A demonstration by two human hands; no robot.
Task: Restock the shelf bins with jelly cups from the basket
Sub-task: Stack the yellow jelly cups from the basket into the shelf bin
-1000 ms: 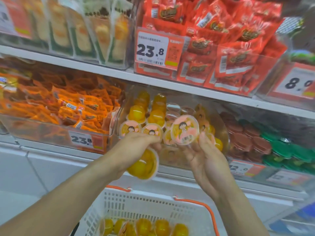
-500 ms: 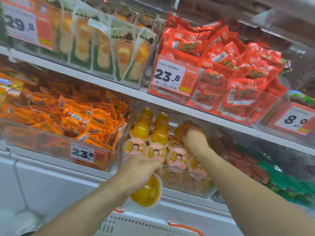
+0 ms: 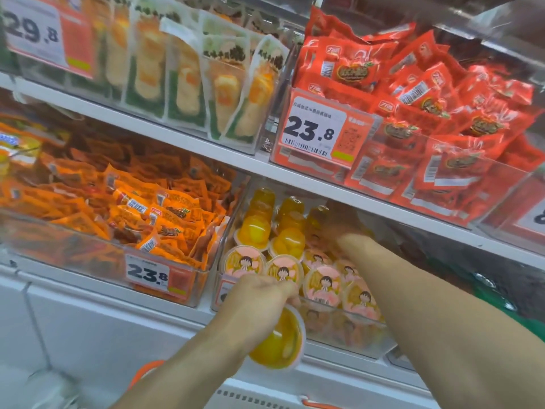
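Restock is partly done, judging by the fill. The clear bin (image 3: 339, 335) on the lower shelf already holds a good load of jelly cups (image 3: 323, 286): several lie in front with their printed lids facing out, and more are stacked dome-up toward the back, up to just under the shelf above.

Left hand (image 3: 259, 302) sits at the bin's front edge with its fingers curled round one yellow jelly cup (image 3: 278, 343), which hangs below the hand, outside the bin. That one is not yet placed.

Right hand (image 3: 343, 231) is reached deep into the back of the bin, among the rear cups. It's blurred and shadowed, so I can't tell whether it grips a cup or has let go.

Basket (image 3: 259, 401) is only a sliver of white mesh and orange rim at the bottom edge; its contents aren't visible, so remaining stock is unknown.

Left to do, at minimum: get the left-hand cup in. Free space looks to be at the back right.
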